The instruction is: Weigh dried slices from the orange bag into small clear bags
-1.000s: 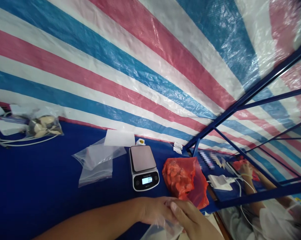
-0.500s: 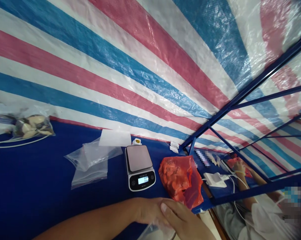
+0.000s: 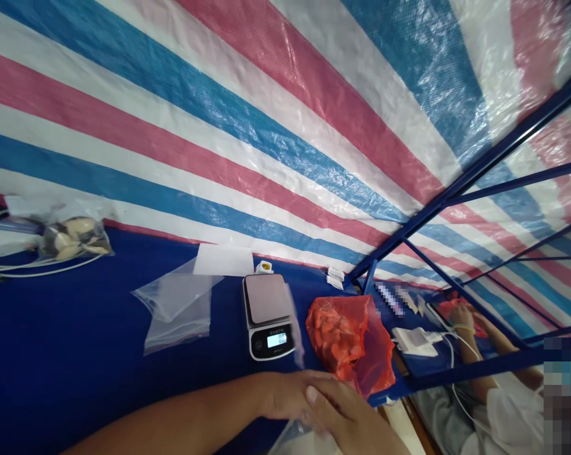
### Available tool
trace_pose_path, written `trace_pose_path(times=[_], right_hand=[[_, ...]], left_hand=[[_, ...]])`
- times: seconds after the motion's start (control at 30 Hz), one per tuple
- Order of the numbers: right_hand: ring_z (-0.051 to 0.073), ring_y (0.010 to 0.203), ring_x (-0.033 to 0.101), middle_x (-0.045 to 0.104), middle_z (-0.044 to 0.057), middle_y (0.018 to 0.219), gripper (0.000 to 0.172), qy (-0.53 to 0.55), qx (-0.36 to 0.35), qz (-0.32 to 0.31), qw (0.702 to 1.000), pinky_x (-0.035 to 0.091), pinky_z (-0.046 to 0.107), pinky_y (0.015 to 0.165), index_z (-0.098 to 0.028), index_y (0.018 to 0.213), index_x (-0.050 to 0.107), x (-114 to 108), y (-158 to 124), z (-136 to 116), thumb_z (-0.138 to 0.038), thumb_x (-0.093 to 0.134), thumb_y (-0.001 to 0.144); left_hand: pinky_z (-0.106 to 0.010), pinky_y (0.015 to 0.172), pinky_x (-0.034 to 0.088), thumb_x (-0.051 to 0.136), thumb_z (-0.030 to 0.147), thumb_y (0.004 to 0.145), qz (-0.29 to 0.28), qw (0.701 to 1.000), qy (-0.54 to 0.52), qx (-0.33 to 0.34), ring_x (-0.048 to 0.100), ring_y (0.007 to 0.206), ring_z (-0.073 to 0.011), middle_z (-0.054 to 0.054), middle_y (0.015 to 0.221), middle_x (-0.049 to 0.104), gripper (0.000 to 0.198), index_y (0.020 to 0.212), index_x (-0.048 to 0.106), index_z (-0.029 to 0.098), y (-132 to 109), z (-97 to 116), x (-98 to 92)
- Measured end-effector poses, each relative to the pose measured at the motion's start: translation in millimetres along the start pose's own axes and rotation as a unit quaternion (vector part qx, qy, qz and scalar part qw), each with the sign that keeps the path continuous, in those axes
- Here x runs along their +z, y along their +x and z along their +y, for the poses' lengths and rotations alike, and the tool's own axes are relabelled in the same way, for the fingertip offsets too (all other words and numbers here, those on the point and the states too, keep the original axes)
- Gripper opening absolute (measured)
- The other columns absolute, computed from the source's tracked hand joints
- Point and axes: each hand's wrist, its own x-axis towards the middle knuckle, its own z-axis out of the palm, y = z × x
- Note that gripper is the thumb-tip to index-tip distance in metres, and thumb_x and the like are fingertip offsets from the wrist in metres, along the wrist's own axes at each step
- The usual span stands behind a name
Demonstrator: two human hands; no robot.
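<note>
At the bottom edge my left hand (image 3: pixel 297 392) reaches in from the left and meets my right hand (image 3: pixel 342 417), which overlaps it. Both have bent fingers around the top of a clear plastic bag (image 3: pixel 295 439); its lower part runs out of view. Just beyond them stands a small kitchen scale (image 3: pixel 269 303) with a bare pan and a lit display that seems to read 0.0. Right of the scale lies a red plastic bag (image 3: pixel 337 335) with lumpy pieces inside. A pale blurred streak crosses the scale's right edge; I cannot tell what it is.
Clear zip bags (image 3: pixel 179 306) and a white sheet (image 3: pixel 223 260) lie left of the scale. A bag of pale pieces (image 3: pixel 74 239) is at far left. Small white packets (image 3: pixel 335 278) rest near a blue metal frame (image 3: pixel 408 227). Beyond it sits another person (image 3: pixel 508 404).
The whole scene has shifted slightly right as the camera turned. My hands stay together on the clear bag. The pale streak beside the scale is new.
</note>
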Motion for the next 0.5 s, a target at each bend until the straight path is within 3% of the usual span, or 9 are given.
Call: trace_pose_path(times=[0.07, 0.13, 0.23, 0.3, 0.4, 0.5], right_hand=[[0.031, 0.123, 0.063, 0.072, 0.009, 0.128, 0.058, 0.002, -0.017, 0.019, 1.0, 0.045, 0.038, 0.107, -0.026, 0.122, 0.076, -3, 4, 5, -0.071, 0.054, 0.092], [0.029, 0.104, 0.069, 0.077, 0.011, 0.108, 0.059, -0.004, -0.032, 0.074, 0.997, 0.051, 0.034, 0.092, -0.022, 0.104, 0.078, -9, 14, 12, -0.072, 0.049, 0.093], [0.025, 0.077, 0.068, 0.072, 0.01, 0.08, 0.062, -0.038, -0.017, 0.247, 0.968, 0.05, 0.033, 0.071, -0.021, 0.083, 0.067, -19, 40, 28, -0.072, 0.035, 0.097], [0.028, 0.084, 0.07, 0.073, 0.013, 0.091, 0.051, -0.091, 0.024, 0.344, 0.934, 0.05, 0.035, 0.074, -0.02, 0.094, 0.063, -22, 60, 39, -0.067, 0.042, 0.096], [0.035, 0.101, 0.07, 0.072, 0.021, 0.11, 0.054, -0.164, 0.1, 0.363, 0.912, 0.052, 0.041, 0.079, -0.014, 0.117, 0.059, -18, 80, 53, -0.061, 0.052, 0.09], [0.036, 0.099, 0.072, 0.074, 0.02, 0.104, 0.048, -0.152, 0.121, 0.315, 0.929, 0.052, 0.042, 0.079, -0.015, 0.115, 0.06, -14, 86, 64, -0.055, 0.049, 0.091]], left_hand=[[-0.038, 0.083, 0.045, 0.096, 0.037, 0.038, 0.008, 1.0, -0.013, 0.005, 0.058, 0.081, -0.0153, -0.001, 0.091, 0.064, 0.07, 0.098, 0.068, 0.015, 5, -4, -1.8], [-0.041, 0.083, 0.046, 0.097, 0.035, 0.033, 0.021, 0.999, -0.027, 0.003, 0.059, 0.079, -0.0165, -0.001, 0.088, 0.064, 0.069, 0.092, 0.067, 0.016, 9, -7, -3.0], [-0.042, 0.082, 0.045, 0.096, 0.033, 0.034, 0.041, 0.997, -0.06, -0.003, 0.061, 0.084, -0.0187, -0.003, 0.093, 0.067, 0.074, 0.098, 0.064, 0.018, 9, -6, -3.0], [-0.041, 0.082, 0.044, 0.096, 0.03, 0.035, 0.037, 0.997, -0.065, -0.008, 0.061, 0.088, -0.0195, -0.005, 0.099, 0.069, 0.075, 0.102, 0.063, 0.019, 8, -4, -2.4], [-0.038, 0.08, 0.044, 0.096, 0.025, 0.035, 0.033, 0.998, -0.057, -0.023, 0.061, 0.085, -0.0172, -0.005, 0.098, 0.07, 0.075, 0.102, 0.064, 0.019, 6, -2, -2.7], [-0.037, 0.077, 0.047, 0.097, 0.028, 0.033, 0.028, 0.997, -0.065, -0.036, 0.063, 0.081, -0.0167, -0.005, 0.097, 0.071, 0.075, 0.101, 0.066, 0.02, 9, -6, -5.6]])
